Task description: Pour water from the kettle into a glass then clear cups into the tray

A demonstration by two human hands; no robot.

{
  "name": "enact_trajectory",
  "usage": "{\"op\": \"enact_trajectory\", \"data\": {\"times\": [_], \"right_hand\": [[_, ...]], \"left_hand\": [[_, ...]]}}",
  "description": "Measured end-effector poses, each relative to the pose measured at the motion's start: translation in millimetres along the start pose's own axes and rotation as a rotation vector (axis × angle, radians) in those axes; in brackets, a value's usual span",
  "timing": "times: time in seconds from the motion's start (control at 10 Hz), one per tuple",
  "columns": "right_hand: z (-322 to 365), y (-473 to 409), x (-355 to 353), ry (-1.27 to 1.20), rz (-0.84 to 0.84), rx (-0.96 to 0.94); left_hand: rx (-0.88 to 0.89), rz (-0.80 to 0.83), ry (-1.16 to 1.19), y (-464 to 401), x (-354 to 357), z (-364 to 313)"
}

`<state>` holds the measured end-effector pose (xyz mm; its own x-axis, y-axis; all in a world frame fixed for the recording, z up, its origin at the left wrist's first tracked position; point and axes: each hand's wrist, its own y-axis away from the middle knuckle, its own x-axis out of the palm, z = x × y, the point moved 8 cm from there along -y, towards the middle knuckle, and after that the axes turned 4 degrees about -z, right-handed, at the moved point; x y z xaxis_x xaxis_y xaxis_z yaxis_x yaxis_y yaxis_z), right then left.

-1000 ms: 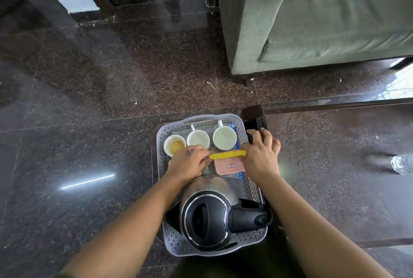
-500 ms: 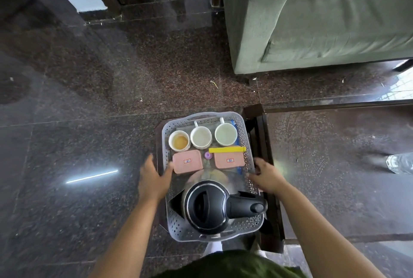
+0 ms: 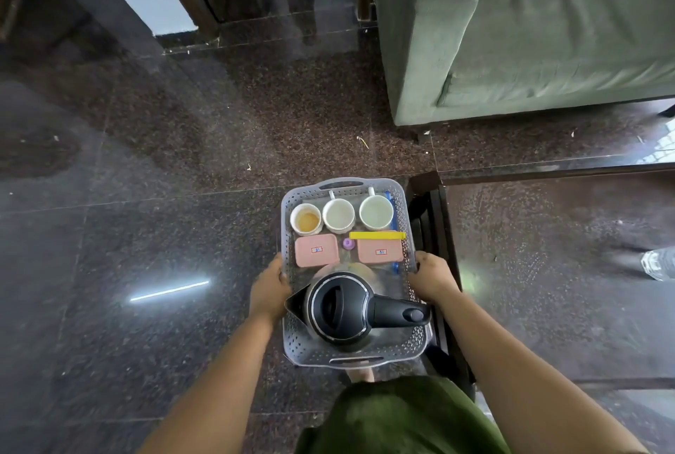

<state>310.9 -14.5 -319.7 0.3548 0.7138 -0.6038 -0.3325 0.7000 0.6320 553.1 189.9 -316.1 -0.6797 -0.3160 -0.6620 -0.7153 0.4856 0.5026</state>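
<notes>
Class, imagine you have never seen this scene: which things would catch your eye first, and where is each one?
First comes the black-lidded kettle at the near end of the grey perforated tray, which the left hand and right hand hold by its long sides. Next, three white cups line the far end, the leftmost holding a brownish liquid. Behind them sit two pink lidded boxes and a yellow bar.

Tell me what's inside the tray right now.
The tray holds three cups, one with brownish liquid, two pink boxes, a yellow strip, a small purple piece and the kettle. The kettle covers whatever lies under it.
</notes>
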Motion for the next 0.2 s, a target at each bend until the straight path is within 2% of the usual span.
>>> {"op": "enact_trajectory", "data": {"times": [0.1, 0.2], "right_hand": [[6.0, 5.7, -0.6, 0.046, 0.014, -0.020], [7.3, 9.9, -2.9, 0.060, 0.056, -0.019]], "left_hand": [[0.020, 0.029, -0.050, 7.3, -4.4, -14.5], [-0.075, 0.078, -0.229, 1.5, -11.3, -15.7]]}}
